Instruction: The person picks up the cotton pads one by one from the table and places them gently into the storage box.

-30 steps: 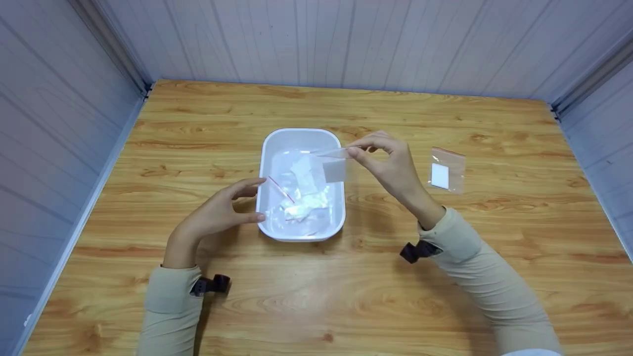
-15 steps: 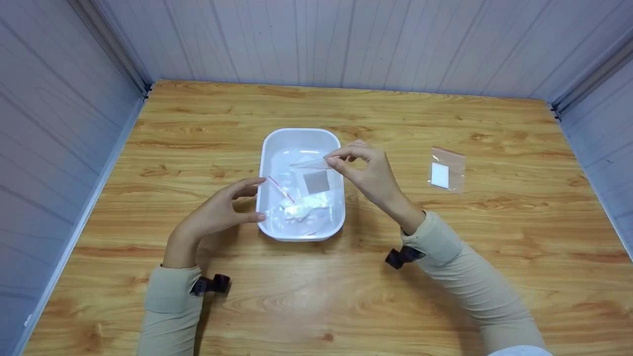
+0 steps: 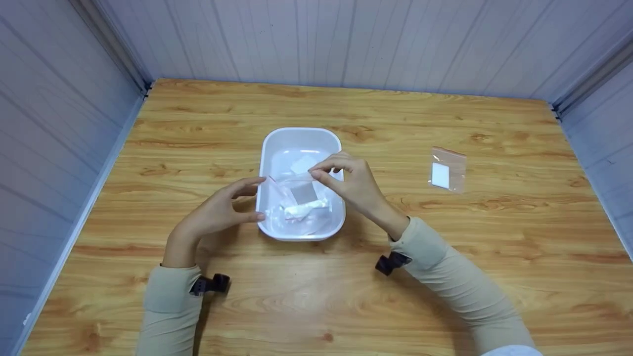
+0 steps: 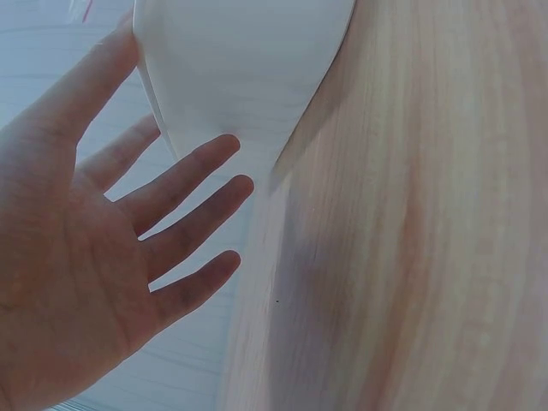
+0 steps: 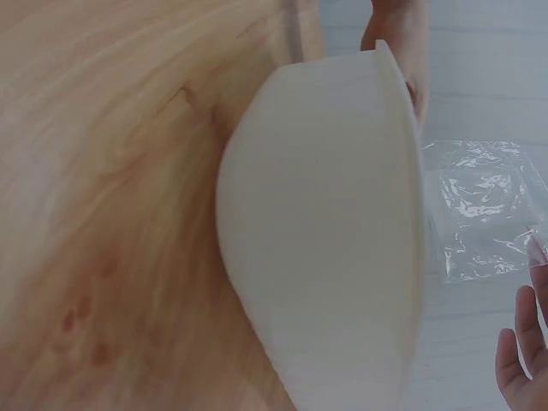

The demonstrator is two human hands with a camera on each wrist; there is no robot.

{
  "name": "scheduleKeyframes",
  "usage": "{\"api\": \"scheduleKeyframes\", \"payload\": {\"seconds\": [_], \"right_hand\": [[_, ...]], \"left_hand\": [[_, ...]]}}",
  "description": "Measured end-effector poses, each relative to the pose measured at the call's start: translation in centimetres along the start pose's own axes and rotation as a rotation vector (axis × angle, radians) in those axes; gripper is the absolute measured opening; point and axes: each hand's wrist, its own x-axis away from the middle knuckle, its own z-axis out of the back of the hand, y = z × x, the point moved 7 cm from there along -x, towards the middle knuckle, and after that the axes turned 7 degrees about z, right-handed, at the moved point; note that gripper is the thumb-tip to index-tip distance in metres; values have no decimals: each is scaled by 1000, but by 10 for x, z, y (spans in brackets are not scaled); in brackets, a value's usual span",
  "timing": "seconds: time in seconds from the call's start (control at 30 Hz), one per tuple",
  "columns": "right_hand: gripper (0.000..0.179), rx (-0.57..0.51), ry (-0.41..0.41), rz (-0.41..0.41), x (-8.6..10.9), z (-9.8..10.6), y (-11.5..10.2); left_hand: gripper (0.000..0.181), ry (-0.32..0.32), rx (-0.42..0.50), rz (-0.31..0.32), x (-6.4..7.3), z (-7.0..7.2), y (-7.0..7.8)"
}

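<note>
My right hand (image 3: 353, 188) pinches the top edge of a clear zip-seal bag (image 3: 303, 192) between thumb and fingers. Inside that bag is a flat greyish square. It hangs above a white plastic tub (image 3: 277, 141); in the right wrist view the bag (image 5: 479, 210) shows beyond the rim of the tub (image 5: 321, 205). My left hand (image 3: 215, 207) rests its thumb and a finger on the tub's left rim. From the left wrist, the fingers of this hand (image 4: 103, 248) look spread and fairly straight beside the tub (image 4: 248, 60).
More clear bags (image 3: 309, 212) and a white piece (image 3: 301, 164) lie in the tub. Right of the tub, another zip-seal bag (image 3: 448, 169) with a white square lies on the wooden table (image 3: 316, 291). Pale panels (image 3: 326, 44) enclose the back and sides.
My right hand has carried the bag leftward and toward me, from the tub's right rim to over its middle. The left hand and the tub have stayed in place.
</note>
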Motion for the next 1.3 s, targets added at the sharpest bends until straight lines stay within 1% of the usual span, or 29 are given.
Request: {"api": "scheduleKeyframes", "payload": {"seconds": [0.1,0.27,0.5,0.83,1.0,1.07,1.3], "right_hand": [[9,2,-11,-24,4,-5,5],[9,19,-43,-76,8,-13,13],[10,42,-67,-103,12,-19,22],[16,51,-101,-74,16,-24,30],[16,60,-111,-80,17,-25,31],[16,64,-107,-76,17,-24,30],[18,71,-73,-44,16,-20,26]], "left_hand": [[77,0,3,-2,0,0,1],[77,-1,-8,17,-1,0,-1],[76,-1,-15,25,-1,0,-1],[76,-10,-10,49,1,0,-3],[77,-10,-8,27,0,0,-3],[76,-9,-11,15,-1,0,-2],[77,-13,-19,30,-1,0,-2]]}}
